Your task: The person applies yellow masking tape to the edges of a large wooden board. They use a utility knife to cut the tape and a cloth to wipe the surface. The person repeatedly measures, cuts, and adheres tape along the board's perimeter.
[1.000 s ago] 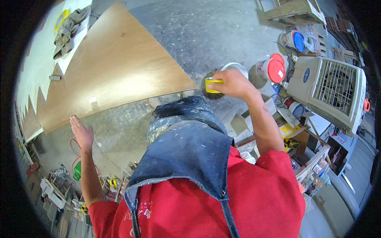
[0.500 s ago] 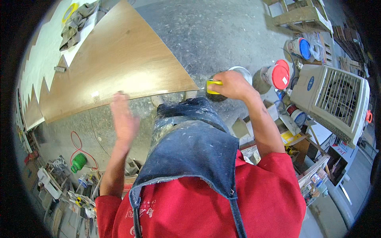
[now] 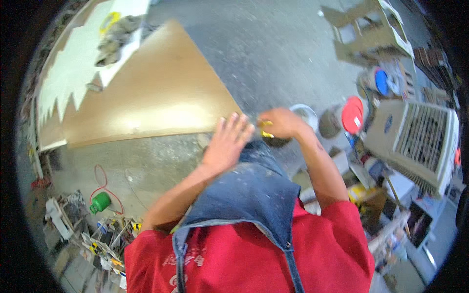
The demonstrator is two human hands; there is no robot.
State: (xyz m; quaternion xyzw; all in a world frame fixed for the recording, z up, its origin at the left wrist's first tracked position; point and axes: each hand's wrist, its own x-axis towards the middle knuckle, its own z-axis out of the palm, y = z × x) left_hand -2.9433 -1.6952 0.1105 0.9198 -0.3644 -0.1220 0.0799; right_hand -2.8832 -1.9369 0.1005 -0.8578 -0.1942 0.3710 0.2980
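A large brown board (image 3: 161,93) with a smooth, shiny face lies ahead and to the left, narrowing to a corner in front of me. My left hand (image 3: 228,141) is at that corner, fingers stretched out and slightly apart, with nothing held. Just right of the corner, my right hand (image 3: 284,123) is closed around a small yellow hand tool (image 3: 266,129). Fingers and blur hide most of the tool, so its exact kind is unclear. White jagged-edged sheeting (image 3: 63,73) covers the board's far left part.
A grey cloth (image 3: 116,41) and a yellow tape roll (image 3: 109,22) lie on the white part. Right of me stand an open white bucket (image 3: 305,115), a red-lidded bucket (image 3: 352,115) and an air cooler (image 3: 415,141). A green bottle (image 3: 100,202) with red hose is lower left.
My left hand has swung right, from the board's near edge to its right corner. My right hand has stayed near that corner with the yellow tool. The whole view has shifted slightly.
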